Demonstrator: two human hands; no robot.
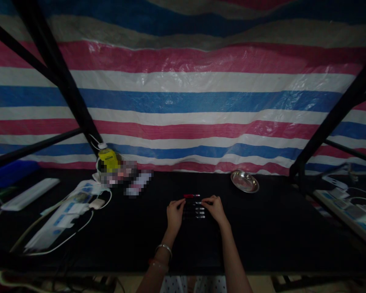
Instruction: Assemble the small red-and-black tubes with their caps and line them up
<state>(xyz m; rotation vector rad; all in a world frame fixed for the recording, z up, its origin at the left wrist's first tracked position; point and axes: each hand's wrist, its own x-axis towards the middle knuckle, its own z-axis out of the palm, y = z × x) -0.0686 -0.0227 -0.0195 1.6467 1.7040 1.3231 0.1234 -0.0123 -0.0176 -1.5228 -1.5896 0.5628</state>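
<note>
We have a row of slim dark tubes (199, 208) with silvery ends, lying on the near side of the red tube (191, 196) and roughly parallel to it; we judge them light, stiff and smooth, apt to roll, and best taken at both ends (their bodies nearly vanish into the black table (262, 236)). The dark tube next to the red tube lies between our two sets of fingertips; our left hand (174, 212), just left of the red tube, has thumb and forefinger drawn narrow at the dark end; our right hand (215, 207), to its right, is likewise narrow beside the silvery end; whether either grips, we cannot tell. Beyond the red tube, a metal dish (245, 182) sits rightward; a yellow bottle (109, 159) stands well leftward.
</note>
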